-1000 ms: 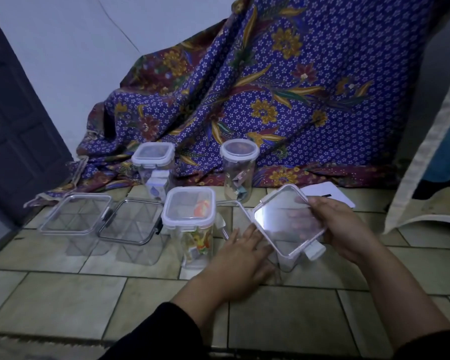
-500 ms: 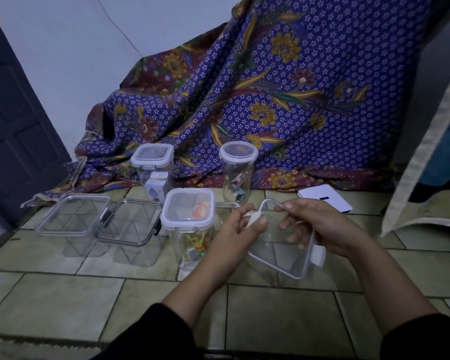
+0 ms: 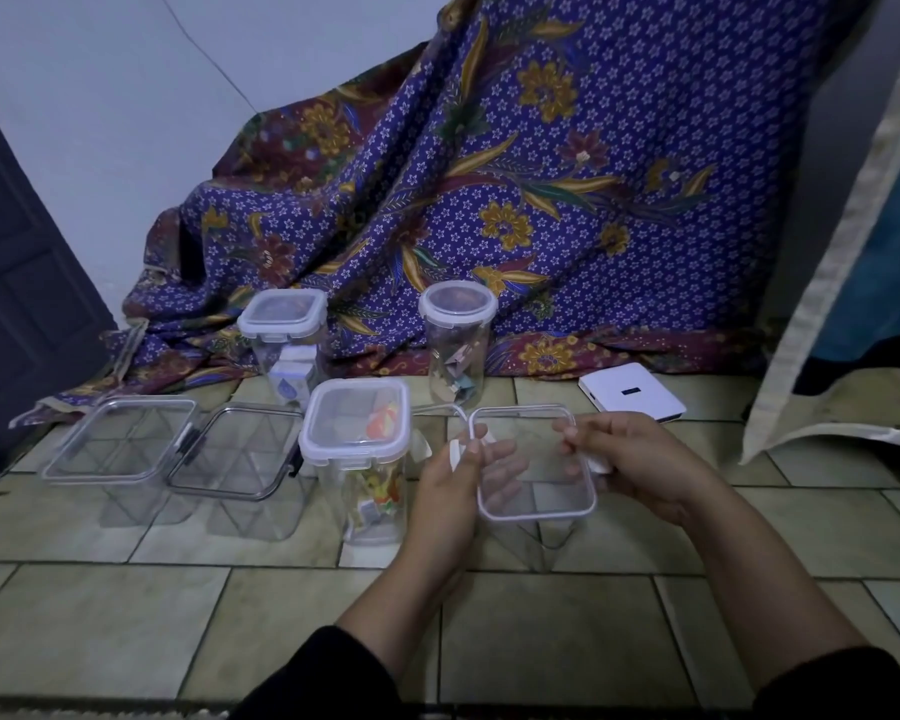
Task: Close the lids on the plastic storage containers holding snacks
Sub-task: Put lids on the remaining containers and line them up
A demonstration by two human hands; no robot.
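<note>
A clear square lid (image 3: 533, 462) with a white rim lies flat over a clear container (image 3: 541, 532) on the tiled floor. My left hand (image 3: 450, 491) grips the lid's left edge at a white clasp. My right hand (image 3: 640, 465) grips the right edge at the other clasp. To the left stands a lidded square container (image 3: 357, 433) with colourful snacks inside. Behind are a lidded square container (image 3: 284, 324) and a lidded round jar (image 3: 458, 335) with wrapped snacks.
Two clear containers (image 3: 120, 449) (image 3: 237, 454) with closed lids stand at the left. A white flat box (image 3: 632, 400) lies at the back right. A purple patterned cloth (image 3: 489, 200) hangs behind, a dark door (image 3: 17, 283) at the left, pale fabric (image 3: 842, 252) at the right.
The lid was tilted up in my right hand; it has come down level over the container. My left hand rose from the floor to take the lid's left edge.
</note>
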